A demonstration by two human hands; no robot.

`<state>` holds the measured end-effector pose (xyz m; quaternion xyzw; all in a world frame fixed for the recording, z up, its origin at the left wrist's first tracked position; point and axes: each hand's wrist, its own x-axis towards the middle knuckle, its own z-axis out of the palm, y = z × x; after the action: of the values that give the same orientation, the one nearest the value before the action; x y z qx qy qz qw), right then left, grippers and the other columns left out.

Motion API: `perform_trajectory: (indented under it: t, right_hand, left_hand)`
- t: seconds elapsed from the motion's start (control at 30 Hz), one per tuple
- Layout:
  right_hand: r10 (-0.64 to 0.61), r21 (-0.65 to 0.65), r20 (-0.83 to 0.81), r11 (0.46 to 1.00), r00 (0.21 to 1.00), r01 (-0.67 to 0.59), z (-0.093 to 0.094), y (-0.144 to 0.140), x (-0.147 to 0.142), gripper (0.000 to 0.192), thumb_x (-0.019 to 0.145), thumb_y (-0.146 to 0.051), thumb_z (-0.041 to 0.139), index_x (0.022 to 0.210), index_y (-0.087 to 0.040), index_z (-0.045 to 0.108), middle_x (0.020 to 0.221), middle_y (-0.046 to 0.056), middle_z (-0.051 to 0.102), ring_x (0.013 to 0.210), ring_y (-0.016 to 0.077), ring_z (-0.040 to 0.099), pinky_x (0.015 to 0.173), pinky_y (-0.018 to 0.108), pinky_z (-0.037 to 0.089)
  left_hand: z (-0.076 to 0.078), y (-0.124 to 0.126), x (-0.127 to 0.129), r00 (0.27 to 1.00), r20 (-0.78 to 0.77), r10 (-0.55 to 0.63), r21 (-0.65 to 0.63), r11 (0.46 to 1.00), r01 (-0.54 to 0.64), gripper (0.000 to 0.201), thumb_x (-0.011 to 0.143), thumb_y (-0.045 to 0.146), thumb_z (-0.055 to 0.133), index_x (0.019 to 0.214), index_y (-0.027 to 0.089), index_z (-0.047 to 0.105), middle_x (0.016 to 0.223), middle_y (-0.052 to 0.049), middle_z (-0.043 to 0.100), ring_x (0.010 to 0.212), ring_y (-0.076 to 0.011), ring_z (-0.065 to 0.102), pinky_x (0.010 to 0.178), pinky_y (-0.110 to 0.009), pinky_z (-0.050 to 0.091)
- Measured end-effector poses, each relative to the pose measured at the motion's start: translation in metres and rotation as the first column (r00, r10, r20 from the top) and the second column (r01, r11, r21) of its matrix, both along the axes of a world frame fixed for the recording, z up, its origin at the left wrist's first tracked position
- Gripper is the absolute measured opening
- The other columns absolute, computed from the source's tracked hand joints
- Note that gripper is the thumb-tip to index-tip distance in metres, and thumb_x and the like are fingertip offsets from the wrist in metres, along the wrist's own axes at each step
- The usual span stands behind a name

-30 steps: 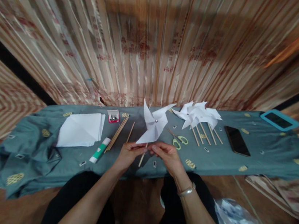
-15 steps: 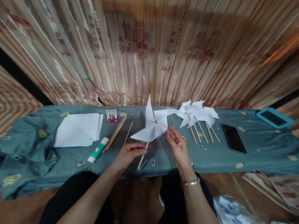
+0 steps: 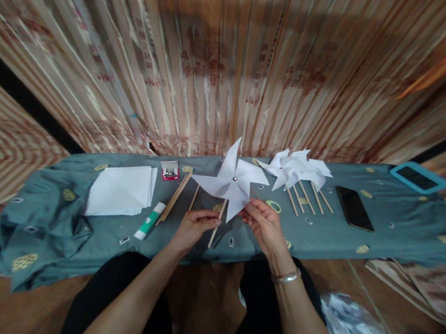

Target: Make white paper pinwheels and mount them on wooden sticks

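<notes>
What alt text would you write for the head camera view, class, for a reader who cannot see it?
A person's left hand holds a white paper pinwheel by its stick while the right hand touches a blade. On the cloth-covered table lie finished pinwheels, sticks, paper, a glue stick and a phone.

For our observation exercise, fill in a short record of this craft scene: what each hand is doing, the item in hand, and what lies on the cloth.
Left hand: pinches the wooden stick of the paper pinwheel
Right hand: fingertips at a lower blade of the pinwheel
Left of hands: white paper sheets, glue stick, spare sticks
Right of hands: finished pinwheels, scissors, black phone
Surface: teal cloth
</notes>
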<state>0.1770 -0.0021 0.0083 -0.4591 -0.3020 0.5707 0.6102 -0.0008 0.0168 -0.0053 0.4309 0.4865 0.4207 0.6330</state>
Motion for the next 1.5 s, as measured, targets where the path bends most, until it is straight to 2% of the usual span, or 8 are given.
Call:
perform_trajectory:
  t: [0.33,0.47,0.57,0.63,0.73,1.07,1.33,1.5]
  right_hand:
    - [0.127,0.024,0.251,0.990,0.960,-0.137,0.006,-0.009,-0.007,0.035,0.062,-0.053,0.079,0.065,-0.020,0.068,0.056,0.000,0.068,0.047,0.0094,0.052,0.047,0.023,0.039]
    - [-0.198,0.140,0.260,0.976,0.945,0.166,0.004,-0.009,0.017,0.031,0.063,-0.049,0.079,0.067,-0.021,0.068,0.055,0.000,0.066,0.045,0.0092,0.047,0.047,0.024,0.037]
    - [-0.487,0.219,0.224,0.869,0.845,0.443,-0.001,-0.004,0.036,0.030,0.059,-0.044,0.083,0.074,-0.022,0.069,0.067,0.001,0.071,0.058,0.0120,0.058,0.058,0.027,0.046]
    - [-0.547,0.257,0.262,0.834,0.795,0.488,-0.005,-0.002,0.043,0.033,0.059,-0.043,0.083,0.082,-0.022,0.071,0.080,0.003,0.074,0.073,0.0160,0.065,0.071,0.031,0.051]
    - [-0.496,0.267,0.332,0.865,0.802,0.425,-0.009,0.000,0.044,0.036,0.062,-0.044,0.080,0.090,-0.021,0.073,0.090,0.005,0.076,0.083,0.0194,0.067,0.079,0.035,0.051]
    - [-0.385,0.115,0.242,0.923,0.891,0.367,-0.007,-0.003,0.017,0.030,0.052,-0.043,0.084,0.069,-0.021,0.074,0.063,0.000,0.070,0.058,0.0130,0.058,0.060,0.029,0.047]
    - [-0.114,-0.035,0.088,0.992,0.990,0.118,-0.004,-0.010,-0.009,0.032,0.054,-0.046,0.085,0.066,-0.019,0.072,0.054,-0.003,0.064,0.053,0.0087,0.054,0.056,0.022,0.040]
    - [0.141,-0.008,0.106,0.990,0.984,-0.141,0.000,-0.013,-0.027,0.031,0.061,-0.048,0.081,0.066,-0.019,0.073,0.064,0.001,0.070,0.054,0.0078,0.054,0.055,0.021,0.040]
  left_hand:
    - [0.002,-0.001,0.000,0.999,0.007,-0.033,0.018,0.999,0.033,0.035,0.046,0.038,0.087,0.072,0.018,0.078,0.074,-0.004,0.076,0.078,-0.0235,0.069,0.082,-0.035,0.052]
    - [0.002,-0.001,-0.001,0.999,0.020,-0.039,0.012,0.999,0.039,0.034,0.046,0.037,0.088,0.072,0.018,0.078,0.077,-0.005,0.076,0.082,-0.0236,0.069,0.086,-0.035,0.051]
    - [0.002,-0.001,0.000,0.998,0.025,-0.062,-0.007,0.998,0.063,0.035,0.045,0.037,0.088,0.072,0.018,0.078,0.077,-0.005,0.077,0.081,-0.0231,0.069,0.087,-0.035,0.050]
    - [0.001,-0.001,0.001,0.996,0.024,-0.081,-0.015,0.997,0.081,0.035,0.044,0.037,0.088,0.072,0.018,0.078,0.078,-0.005,0.077,0.080,-0.0229,0.069,0.087,-0.035,0.050]
    - [-0.001,-0.002,0.001,0.994,0.011,-0.108,-0.017,0.994,0.108,0.035,0.046,0.038,0.087,0.074,0.018,0.078,0.078,-0.006,0.077,0.080,-0.0226,0.069,0.085,-0.035,0.051]
    - [-0.008,0.002,-0.001,1.000,0.007,-0.026,0.022,0.999,0.026,0.036,0.046,0.035,0.088,0.075,0.017,0.078,0.081,-0.007,0.077,0.081,-0.0232,0.070,0.085,-0.037,0.053]
    - [-0.008,0.003,0.000,1.000,0.016,0.024,0.029,0.999,-0.025,0.036,0.046,0.034,0.089,0.076,0.016,0.078,0.079,-0.007,0.077,0.079,-0.0231,0.070,0.082,-0.036,0.054]
    - [-0.003,0.002,0.001,0.998,0.053,-0.015,0.061,0.998,0.012,0.030,0.051,0.034,0.085,0.075,0.017,0.078,0.079,-0.006,0.077,0.077,-0.0207,0.069,0.082,-0.032,0.053]
